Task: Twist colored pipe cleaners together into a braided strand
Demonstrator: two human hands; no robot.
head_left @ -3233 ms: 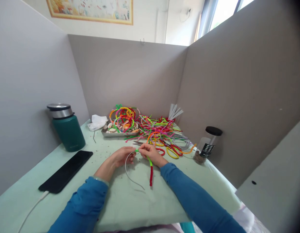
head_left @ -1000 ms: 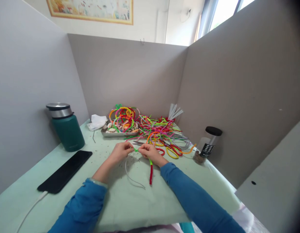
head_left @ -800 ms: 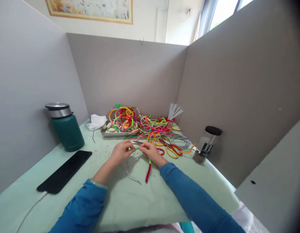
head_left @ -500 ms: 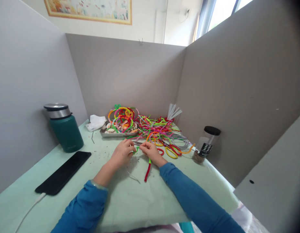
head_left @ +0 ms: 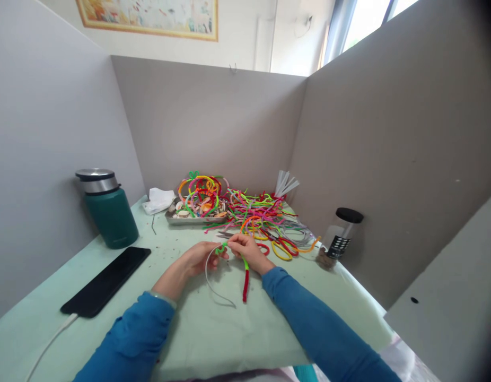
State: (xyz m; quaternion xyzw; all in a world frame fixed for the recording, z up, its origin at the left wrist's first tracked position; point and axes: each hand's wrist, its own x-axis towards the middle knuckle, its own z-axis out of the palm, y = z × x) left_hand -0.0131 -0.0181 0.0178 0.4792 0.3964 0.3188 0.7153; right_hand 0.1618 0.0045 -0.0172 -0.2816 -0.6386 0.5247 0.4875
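Note:
Between my two hands is a green pipe cleaner (head_left: 220,249) bent into small curls. My left hand (head_left: 201,258) is closed around its left end, palm turned partly up. With pinched fingers my right hand (head_left: 247,250) grips it on the right. A length wrapped in lime and dark red (head_left: 245,286) hangs from under my right hand towards me. From near my left fingers a thin pale wire (head_left: 208,276) curves down over the cloth. Just beyond my hands lie scissors (head_left: 225,234), their handles partly hidden among coloured loops.
A metal tray (head_left: 195,221) holds shells and colourful rings, beside a heap of pipe cleaners (head_left: 257,207). To the left stand a green bottle (head_left: 112,217) and a black phone (head_left: 106,281) on a cable. A black-lidded jar (head_left: 339,239) stands right. Grey partitions (head_left: 209,116) enclose the table.
My left hand has rolled open somewhat, showing the green curls and more of the pale wire, which now arcs upward to the fingers. The red end has swung slightly right.

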